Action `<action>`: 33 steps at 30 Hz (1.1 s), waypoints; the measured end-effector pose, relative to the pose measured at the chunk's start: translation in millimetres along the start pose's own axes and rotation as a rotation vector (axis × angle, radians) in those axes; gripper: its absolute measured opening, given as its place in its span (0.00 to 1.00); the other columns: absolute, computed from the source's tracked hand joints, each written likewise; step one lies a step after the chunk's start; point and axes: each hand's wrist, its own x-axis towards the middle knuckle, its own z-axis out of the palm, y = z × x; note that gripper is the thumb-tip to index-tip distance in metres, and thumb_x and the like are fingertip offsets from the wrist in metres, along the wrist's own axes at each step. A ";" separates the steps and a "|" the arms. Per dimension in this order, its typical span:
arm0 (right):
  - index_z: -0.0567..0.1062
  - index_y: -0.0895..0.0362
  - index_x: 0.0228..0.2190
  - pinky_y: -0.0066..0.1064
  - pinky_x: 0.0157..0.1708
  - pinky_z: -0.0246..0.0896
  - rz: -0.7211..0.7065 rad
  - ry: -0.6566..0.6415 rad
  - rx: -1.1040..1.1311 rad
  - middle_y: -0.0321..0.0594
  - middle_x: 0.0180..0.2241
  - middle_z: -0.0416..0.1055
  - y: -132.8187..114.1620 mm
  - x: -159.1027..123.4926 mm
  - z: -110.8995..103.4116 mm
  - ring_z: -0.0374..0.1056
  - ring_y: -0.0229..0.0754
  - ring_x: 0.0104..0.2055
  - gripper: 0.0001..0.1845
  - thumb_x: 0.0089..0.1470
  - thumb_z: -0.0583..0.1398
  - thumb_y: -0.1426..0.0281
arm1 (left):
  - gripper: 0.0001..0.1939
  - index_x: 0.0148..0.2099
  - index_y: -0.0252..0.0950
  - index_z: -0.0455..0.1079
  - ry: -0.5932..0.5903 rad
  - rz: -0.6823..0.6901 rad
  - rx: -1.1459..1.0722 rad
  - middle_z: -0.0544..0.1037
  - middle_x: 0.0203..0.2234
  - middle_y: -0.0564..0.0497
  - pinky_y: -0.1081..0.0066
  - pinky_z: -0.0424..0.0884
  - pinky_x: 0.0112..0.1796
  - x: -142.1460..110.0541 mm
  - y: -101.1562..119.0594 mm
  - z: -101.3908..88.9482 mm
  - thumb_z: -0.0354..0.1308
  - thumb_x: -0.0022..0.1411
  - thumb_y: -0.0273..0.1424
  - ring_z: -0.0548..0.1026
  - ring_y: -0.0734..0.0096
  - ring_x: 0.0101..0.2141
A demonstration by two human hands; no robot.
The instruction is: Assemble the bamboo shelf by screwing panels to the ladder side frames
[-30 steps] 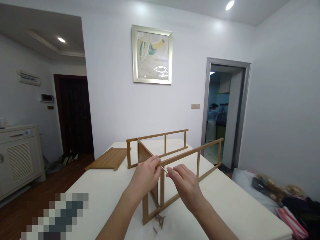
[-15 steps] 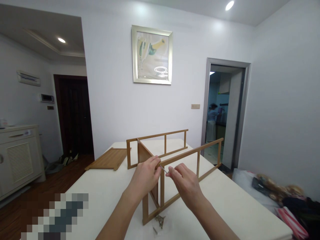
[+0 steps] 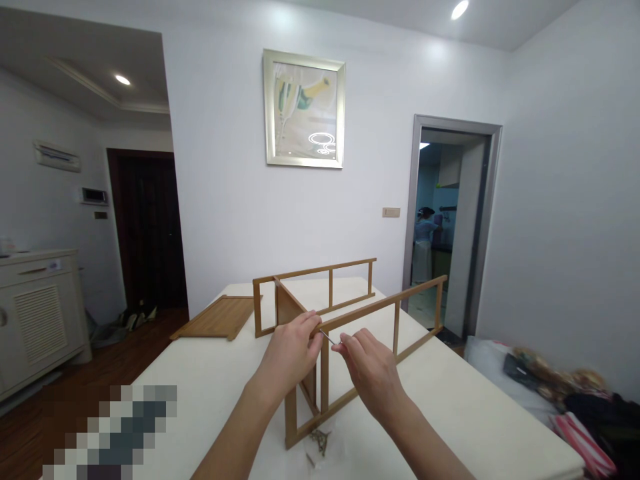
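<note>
A partly joined wooden shelf frame lies on its side on the white table, its two ladder-like sides linked by a wooden panel. My left hand is closed around the near side's upper corner, where the panel meets it. Between thumb and fingers, my right hand pinches a thin metal hex key, whose tip reaches the rail beside my left fingers. Below the frame, several screws lie on what looks like a clear plastic bag. The screw head at the key's tip is too small to make out.
A slatted wooden board lies at the table's far left. The white table extends to the right, with piled clothes and bags beyond its edge. A person stands in the room past the doorway. A white cabinet stands left.
My right hand shifts slightly with the hex key, whose outer end turns a little. My left hand and the shelf frame stay in place.
</note>
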 end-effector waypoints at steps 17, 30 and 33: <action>0.68 0.57 0.40 0.31 0.27 0.55 0.060 -0.024 0.056 0.39 0.27 0.70 -3.3 -4.6 0.6 0.63 0.39 0.28 0.04 0.66 0.54 0.71 | 0.17 0.53 0.40 0.72 -0.001 -0.004 0.004 0.75 0.55 0.49 0.62 0.68 0.57 -0.7 0.0 -0.1 0.49 0.65 0.30 0.73 0.63 0.55; 0.70 0.57 0.36 0.30 0.26 0.52 0.005 0.022 -0.069 0.36 0.25 0.65 -3.8 -2.9 1.1 0.60 0.37 0.27 0.04 0.65 0.55 0.73 | 0.17 0.53 0.39 0.72 0.001 -0.011 -0.002 0.75 0.56 0.48 0.61 0.68 0.57 -0.4 1.1 -0.4 0.50 0.65 0.30 0.73 0.63 0.55; 0.70 0.58 0.34 0.30 0.26 0.52 -0.009 0.021 -0.096 0.36 0.24 0.65 -4.8 -2.4 0.5 0.59 0.37 0.27 0.04 0.64 0.57 0.74 | 0.17 0.54 0.38 0.72 0.008 -0.006 -0.007 0.75 0.56 0.48 0.61 0.68 0.57 -1.4 3.2 -1.8 0.49 0.65 0.29 0.73 0.63 0.55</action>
